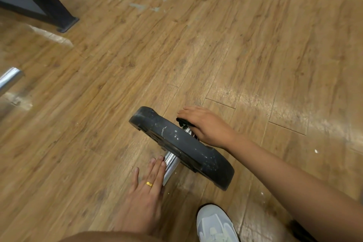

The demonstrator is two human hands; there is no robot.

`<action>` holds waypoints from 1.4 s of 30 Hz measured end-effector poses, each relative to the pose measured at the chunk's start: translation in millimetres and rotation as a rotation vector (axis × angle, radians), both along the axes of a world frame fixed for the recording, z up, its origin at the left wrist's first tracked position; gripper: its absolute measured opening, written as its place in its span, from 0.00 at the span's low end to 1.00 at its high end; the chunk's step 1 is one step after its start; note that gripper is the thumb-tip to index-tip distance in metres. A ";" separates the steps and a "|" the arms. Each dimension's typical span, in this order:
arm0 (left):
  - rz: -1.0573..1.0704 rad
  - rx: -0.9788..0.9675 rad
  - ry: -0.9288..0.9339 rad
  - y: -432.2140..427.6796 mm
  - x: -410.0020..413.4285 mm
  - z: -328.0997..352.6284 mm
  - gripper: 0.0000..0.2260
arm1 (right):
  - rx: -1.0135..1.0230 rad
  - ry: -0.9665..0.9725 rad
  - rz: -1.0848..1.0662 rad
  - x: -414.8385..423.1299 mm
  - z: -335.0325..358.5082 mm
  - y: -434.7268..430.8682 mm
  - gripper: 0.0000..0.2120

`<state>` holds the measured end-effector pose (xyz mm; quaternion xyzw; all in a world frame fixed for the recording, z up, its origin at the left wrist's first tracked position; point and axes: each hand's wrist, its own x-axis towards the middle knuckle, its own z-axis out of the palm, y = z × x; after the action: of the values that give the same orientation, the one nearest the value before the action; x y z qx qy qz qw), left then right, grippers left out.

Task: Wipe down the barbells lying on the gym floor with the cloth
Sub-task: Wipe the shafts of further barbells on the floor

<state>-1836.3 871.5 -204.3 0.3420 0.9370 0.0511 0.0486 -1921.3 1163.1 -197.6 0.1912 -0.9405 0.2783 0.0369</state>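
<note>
Wood-look floor planks (235, 45), scuffed and marked with pale patches, fill the view. One barbell (171, 162) lies on them near the person's feet, its chrome sleeve end pointing toward the camera and a chipped black weight plate (182, 143) standing on edge across it. The hands are apart, one on each side of the plate. The left hand (146, 192), wearing a gold ring (149, 183), lies flat with straight fingers touching the side of the sleeve end. The right hand (206, 125) reaches over the bar beyond the plate, fingers curled down onto a dark cloth (181, 122) bunched against the metal; most of it is hidden beneath the palm. A white shoe (214, 224) stands just below the plate. A black frame foot (59, 12) rests on the floor at top left, and a blurred chrome tube (9, 78) pokes in from the left edge.
</note>
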 end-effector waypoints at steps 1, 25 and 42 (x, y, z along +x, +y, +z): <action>0.001 -0.001 0.003 -0.1 0.3 0.4 0.25 | 0.005 -0.001 -0.001 0.9 0.8 -1.5 0.22; 0.039 0.028 -0.006 12.5 13.1 3.9 0.28 | -0.020 -0.033 -0.141 18.6 -12.0 -6.2 0.20; 0.001 0.116 -0.109 24.1 40.1 11.2 0.29 | 0.001 -0.112 -0.018 43.9 13.2 22.1 0.19</action>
<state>-1796.2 895.6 -193.1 0.3407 0.9286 0.1239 0.0794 -1877.4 1185.2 -184.4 0.1670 -0.9430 0.2876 -0.0132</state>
